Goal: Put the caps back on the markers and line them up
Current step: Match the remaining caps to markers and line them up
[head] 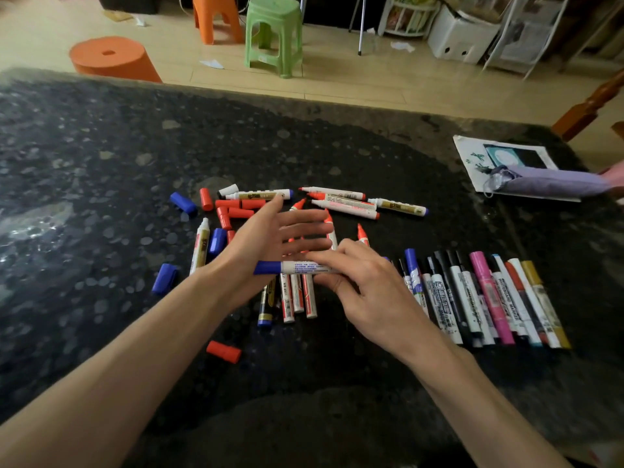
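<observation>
**Inspector:** Grip first. What did the right hand [368, 292] have?

**Clerk:** It pinched the blue marker [304, 267] by the barrel, fingers curled over the top and thumb underneath. The marker was held level above the table [101, 163]. Its blue cap [267, 267] was on and pointed to the person's left.

**Inspector:** And the left hand [266, 238]?

**Clerk:** Spread, fingers straight, holding nothing. The heel of the palm stood at the cap end. Whether it touched the cap I could not tell.

**Inspector:** Seating of the cap?

**Clerk:** Not verifiable from the view. My judgement was that the step in hand was closing this marker. Done well, the palm would press the cap straight along the barrel. The right hand would stop the barrel rolling until no gap showed at the joint.

**Inspector:** Then placement?

**Clerk:** The row of capped markers [472, 298] lay just to the right of the right hand, side by side, caps away from the person. I advised laying the blue marker at the row's left end, cap the same way, touching its neighbour.

**Inspector:** Outstanding items?

**Clerk:** Several. Uncapped red markers [344, 201] lay beyond the hands, and more markers lay under them. Loose red caps [240, 212] and loose blue caps [183, 202] were scattered to the left. One red cap [223, 351] lay apart, nearer the person. Colours should be matched before pressing.
</observation>
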Action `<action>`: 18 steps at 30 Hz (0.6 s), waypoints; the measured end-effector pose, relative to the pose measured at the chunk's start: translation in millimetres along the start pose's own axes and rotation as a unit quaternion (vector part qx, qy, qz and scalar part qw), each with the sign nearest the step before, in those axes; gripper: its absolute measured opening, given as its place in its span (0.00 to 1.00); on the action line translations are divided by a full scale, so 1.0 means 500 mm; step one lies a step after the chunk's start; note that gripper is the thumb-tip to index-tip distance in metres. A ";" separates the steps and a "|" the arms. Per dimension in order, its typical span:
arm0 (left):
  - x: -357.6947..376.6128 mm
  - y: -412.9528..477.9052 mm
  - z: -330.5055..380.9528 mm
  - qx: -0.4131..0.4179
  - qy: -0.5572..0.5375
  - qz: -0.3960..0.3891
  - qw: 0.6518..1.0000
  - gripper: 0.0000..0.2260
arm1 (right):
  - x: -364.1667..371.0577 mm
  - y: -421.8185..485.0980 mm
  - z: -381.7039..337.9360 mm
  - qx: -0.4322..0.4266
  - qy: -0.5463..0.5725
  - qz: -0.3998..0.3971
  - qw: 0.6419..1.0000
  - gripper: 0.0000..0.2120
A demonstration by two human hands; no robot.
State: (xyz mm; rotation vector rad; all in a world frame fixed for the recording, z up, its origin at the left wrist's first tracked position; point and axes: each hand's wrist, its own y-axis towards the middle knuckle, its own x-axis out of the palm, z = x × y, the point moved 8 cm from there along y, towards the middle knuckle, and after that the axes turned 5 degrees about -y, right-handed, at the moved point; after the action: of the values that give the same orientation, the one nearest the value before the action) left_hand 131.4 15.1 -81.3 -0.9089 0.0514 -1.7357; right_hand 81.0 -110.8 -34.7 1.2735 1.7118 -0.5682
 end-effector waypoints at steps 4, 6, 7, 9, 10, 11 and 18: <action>0.000 0.000 -0.011 -0.004 -0.031 -0.002 1.000 0.26 | -0.005 -0.003 -0.011 -0.032 -0.022 0.032 0.999 0.15; -0.004 0.000 -0.012 -0.005 -0.036 0.000 0.999 0.25 | -0.001 -0.003 -0.017 -0.037 -0.024 0.036 0.998 0.15; -0.006 0.001 -0.013 -0.008 -0.031 0.003 0.999 0.25 | -0.001 -0.003 -0.020 -0.041 -0.025 0.041 0.998 0.14; -0.010 0.003 -0.021 -0.015 -0.029 0.011 0.999 0.25 | -0.001 -0.004 -0.024 -0.046 -0.031 0.047 0.997 0.14; -0.012 0.004 -0.024 -0.016 -0.033 0.016 0.999 0.25 | 0.000 -0.003 -0.025 -0.046 -0.035 0.048 0.997 0.14; -0.013 0.005 -0.025 -0.014 -0.036 0.022 0.999 0.25 | 0.002 -0.003 -0.025 -0.044 -0.036 0.047 0.997 0.14; -0.005 -0.003 0.012 0.055 0.071 0.022 0.996 0.14 | 0.030 -0.023 -0.024 0.009 0.033 0.040 0.999 0.16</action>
State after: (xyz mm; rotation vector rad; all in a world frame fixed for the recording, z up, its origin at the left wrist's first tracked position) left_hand 133.7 20.2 -77.7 -0.6989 0.0673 -1.7417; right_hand 64.8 -98.1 -43.5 1.3804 1.7049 -0.5000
